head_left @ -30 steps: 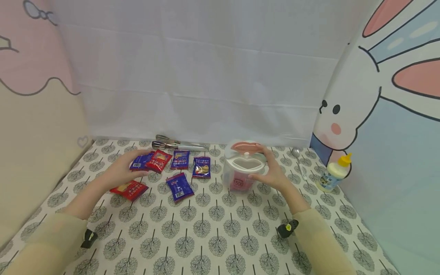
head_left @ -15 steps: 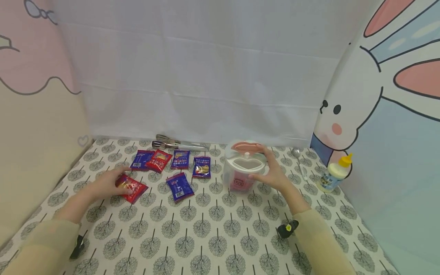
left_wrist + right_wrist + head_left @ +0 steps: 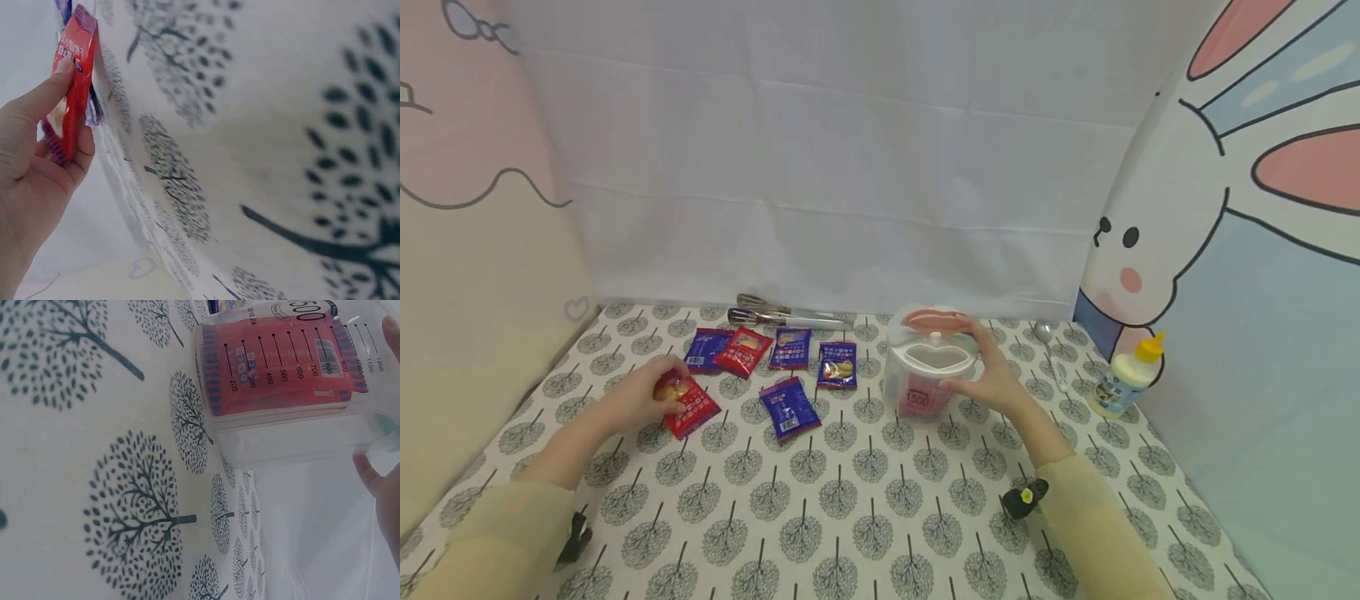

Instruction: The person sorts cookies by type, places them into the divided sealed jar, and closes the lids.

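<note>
My left hand (image 3: 638, 397) pinches a red snack packet (image 3: 696, 410) at its left side. In the left wrist view the thumb lies on the packet's (image 3: 79, 87) face and the fingers are behind it. My right hand (image 3: 996, 382) holds the upper rim of a clear plastic storage canister (image 3: 892, 385), which stands upright on the table. Its pink-and-white flap (image 3: 934, 320) is raised over a mouth in the white lid. Inside the canister, a red packet (image 3: 281, 375) shows through the wall with its printed measuring marks.
Blue packets (image 3: 790, 408) and another red packet (image 3: 743, 352) lie between the hands. Brushes (image 3: 786, 318) lie along the back edge. Right of the canister are a spoon (image 3: 1051, 354) and a yellow-capped bottle (image 3: 1123, 385). Cloth walls (image 3: 850, 183) stand behind and at both sides.
My left hand has come down and nearer from beside the upper blue packet to the lower-left red packet and grips it. The right hand has stayed on the canister.
</note>
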Tool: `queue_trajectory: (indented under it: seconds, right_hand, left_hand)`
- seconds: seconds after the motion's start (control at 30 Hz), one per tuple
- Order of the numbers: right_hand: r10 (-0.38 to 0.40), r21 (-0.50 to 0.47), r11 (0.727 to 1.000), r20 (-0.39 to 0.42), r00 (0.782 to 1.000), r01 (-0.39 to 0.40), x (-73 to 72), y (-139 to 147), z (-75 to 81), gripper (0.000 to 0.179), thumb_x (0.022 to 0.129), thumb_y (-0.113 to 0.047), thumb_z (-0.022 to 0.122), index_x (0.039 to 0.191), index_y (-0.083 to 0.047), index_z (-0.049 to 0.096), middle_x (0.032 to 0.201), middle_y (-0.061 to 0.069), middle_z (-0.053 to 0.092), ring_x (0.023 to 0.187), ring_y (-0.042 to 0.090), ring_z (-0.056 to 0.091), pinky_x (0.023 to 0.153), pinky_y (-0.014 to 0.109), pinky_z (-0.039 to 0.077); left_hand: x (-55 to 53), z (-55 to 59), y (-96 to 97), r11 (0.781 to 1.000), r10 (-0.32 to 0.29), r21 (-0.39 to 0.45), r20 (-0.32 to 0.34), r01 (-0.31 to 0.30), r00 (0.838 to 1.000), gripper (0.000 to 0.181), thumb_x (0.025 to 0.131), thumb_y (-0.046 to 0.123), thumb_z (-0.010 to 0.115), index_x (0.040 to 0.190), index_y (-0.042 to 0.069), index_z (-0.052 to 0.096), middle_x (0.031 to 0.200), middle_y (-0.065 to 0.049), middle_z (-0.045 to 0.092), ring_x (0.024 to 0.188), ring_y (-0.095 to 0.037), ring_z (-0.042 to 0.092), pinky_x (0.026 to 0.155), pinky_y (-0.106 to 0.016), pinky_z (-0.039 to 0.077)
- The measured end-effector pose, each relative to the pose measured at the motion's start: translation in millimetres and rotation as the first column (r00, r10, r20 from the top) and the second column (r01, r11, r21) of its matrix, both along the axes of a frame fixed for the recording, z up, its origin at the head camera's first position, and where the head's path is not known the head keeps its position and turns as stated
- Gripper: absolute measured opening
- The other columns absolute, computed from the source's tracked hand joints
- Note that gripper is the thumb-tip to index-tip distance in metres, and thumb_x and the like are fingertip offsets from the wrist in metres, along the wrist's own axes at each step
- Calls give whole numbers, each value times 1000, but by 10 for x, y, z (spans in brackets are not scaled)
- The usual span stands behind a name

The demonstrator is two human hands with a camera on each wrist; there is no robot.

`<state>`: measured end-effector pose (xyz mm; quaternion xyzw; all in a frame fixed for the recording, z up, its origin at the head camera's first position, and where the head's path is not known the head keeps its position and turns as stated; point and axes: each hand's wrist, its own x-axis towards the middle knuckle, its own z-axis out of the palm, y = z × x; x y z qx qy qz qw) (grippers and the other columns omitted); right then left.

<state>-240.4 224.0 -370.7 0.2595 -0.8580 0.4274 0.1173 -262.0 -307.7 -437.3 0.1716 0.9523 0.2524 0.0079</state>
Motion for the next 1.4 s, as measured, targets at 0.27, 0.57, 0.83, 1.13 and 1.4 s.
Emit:
queue_trajectory:
  seconds: [0.27, 0.57, 0.83, 1.13, 1.4]
  right_hand:
    - [-2, -7, 1000, 5, 1000, 2, 14, -9, -15, 98, 67, -5, 81, 146, -8, 23, 143, 24, 31, 129, 45, 34, 105, 66, 24]
    - [12, -16, 1000, -26, 1000, -12, -35, 27, -93, 101, 64, -5, 83, 146, -8, 23, 142, 24, 33, 129, 46, 34, 104, 68, 25]
    - [-50, 5, 999, 42, 998, 50, -229, 133, -319, 107, 64, -20, 87, 148, -34, 21, 148, 6, 30, 135, 35, 30, 105, 67, 24]
    - [-23, 11, 1000, 15, 1000, 22, -146, 85, -196, 106, 64, -9, 85, 148, -17, 21, 146, 16, 31, 132, 42, 31, 105, 68, 24]
    - [-8, 16, 1000, -5, 1000, 8, -107, 68, -122, 105, 65, -10, 84, 148, -13, 20, 142, 22, 32, 129, 45, 33, 104, 69, 23]
  left_hand:
    - [-53, 203, 149, 999, 13, 44, -36, -11, 999, 37, 80, 20, 75, 113, 13, 59, 110, -19, 61, 88, -28, 59, 67, -33, 51]
    - [-68, 695, 502, 995, 21, 100, -116, -10, 993, 42, 82, 25, 74, 119, 15, 59, 108, -16, 62, 81, -25, 61, 63, -29, 51]
    - [-73, 1107, 903, 984, -16, 171, -145, 41, 989, 45, 84, 31, 72, 123, 19, 54, 115, -12, 61, 88, -26, 61, 68, -33, 53]
    - [-34, 1548, 1507, 960, -145, 209, -207, 188, 968, 50, 82, 23, 74, 127, 21, 52, 117, -4, 59, 96, -20, 60, 77, -37, 55]
    - [-56, 1737, 2024, 893, -297, 243, -314, 379, 902, 50, 81, 18, 76, 125, 16, 54, 118, -3, 60, 99, -18, 60, 78, -30, 56]
